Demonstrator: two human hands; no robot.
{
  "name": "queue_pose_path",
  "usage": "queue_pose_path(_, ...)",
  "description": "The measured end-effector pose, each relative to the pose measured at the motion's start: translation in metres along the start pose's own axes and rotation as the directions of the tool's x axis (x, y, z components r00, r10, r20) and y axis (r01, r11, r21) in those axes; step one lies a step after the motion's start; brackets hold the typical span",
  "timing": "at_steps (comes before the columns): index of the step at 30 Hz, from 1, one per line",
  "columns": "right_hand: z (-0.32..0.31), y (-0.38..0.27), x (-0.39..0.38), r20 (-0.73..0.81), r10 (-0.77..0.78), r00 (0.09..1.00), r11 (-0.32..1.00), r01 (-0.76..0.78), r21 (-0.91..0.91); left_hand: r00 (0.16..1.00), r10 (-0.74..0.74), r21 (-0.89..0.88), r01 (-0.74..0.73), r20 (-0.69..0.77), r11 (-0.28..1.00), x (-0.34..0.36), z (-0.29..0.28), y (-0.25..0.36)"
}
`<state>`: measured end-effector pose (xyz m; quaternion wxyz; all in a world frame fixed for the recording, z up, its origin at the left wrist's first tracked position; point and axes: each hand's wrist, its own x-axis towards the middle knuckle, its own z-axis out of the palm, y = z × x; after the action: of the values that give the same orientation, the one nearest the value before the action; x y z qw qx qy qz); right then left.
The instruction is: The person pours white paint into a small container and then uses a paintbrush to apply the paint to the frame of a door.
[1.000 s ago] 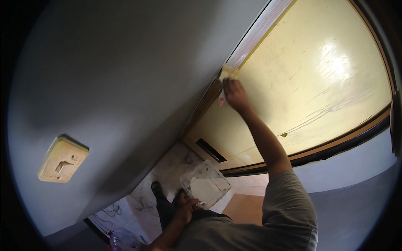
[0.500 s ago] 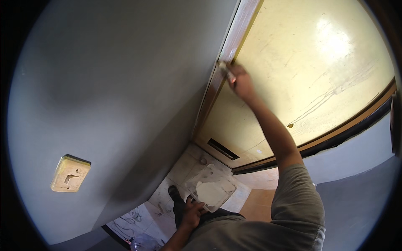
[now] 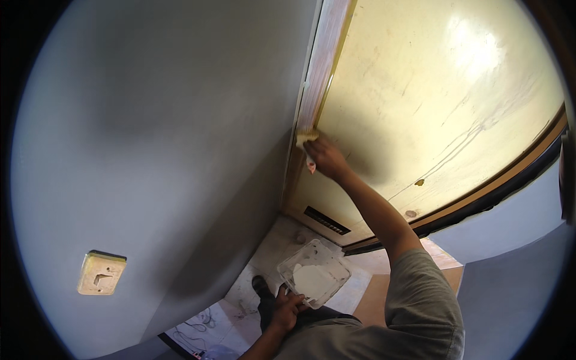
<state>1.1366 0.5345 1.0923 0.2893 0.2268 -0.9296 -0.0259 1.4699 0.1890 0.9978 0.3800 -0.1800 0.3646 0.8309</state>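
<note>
My right hand is closed around a paintbrush, its pale bristles pressed to a narrow wooden door frame. The brush handle sticks out below my fingers. Above the bristles the frame has a streaky whitish-pink coat; below them it looks browner. Low down by my leg, my left hand grips the near edge of a clear plastic tub. White paint covers part of the tub's bottom, and smears mark its sides.
A grey wall with a light switch rises on the left. The yellowish door fills the right, with a dark slotted vent low on it. A cable lies on the tiled floor at lower left.
My right hand has brought the brush down along the door frame. The view has shifted somewhat; my left hand still holds the tub.
</note>
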Motion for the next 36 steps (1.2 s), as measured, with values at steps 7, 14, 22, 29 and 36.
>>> queue_pose_path(7,0.037,-0.005,-0.009,-0.059,0.214,0.975,0.96,-0.199,0.196,0.997,-0.012,0.03,0.015,-0.075,0.999,-0.006,-0.011,0.002)
queue_pose_path(14,-0.027,-0.023,0.03,-0.331,0.293,0.897,0.955,-0.26,0.14,0.994,-0.009,0.022,0.011,-0.109,1.0,-0.011,-0.006,0.007)
queue_pose_path(22,0.002,-0.007,0.017,-0.282,0.355,0.891,0.93,-0.307,0.202,0.998,-0.002,0.076,0.006,-0.057,0.997,-0.008,0.013,0.016)
queue_pose_path(29,-0.076,-0.015,0.051,-0.633,0.239,0.737,0.971,-0.173,0.166,0.997,0.002,0.102,0.006,-0.076,0.995,-0.011,0.012,0.022)
queue_pose_path(36,0.019,-0.046,0.006,-0.332,0.481,0.812,0.871,-0.399,0.286,0.996,0.016,0.196,0.002,-0.089,0.981,-0.026,0.03,0.033)
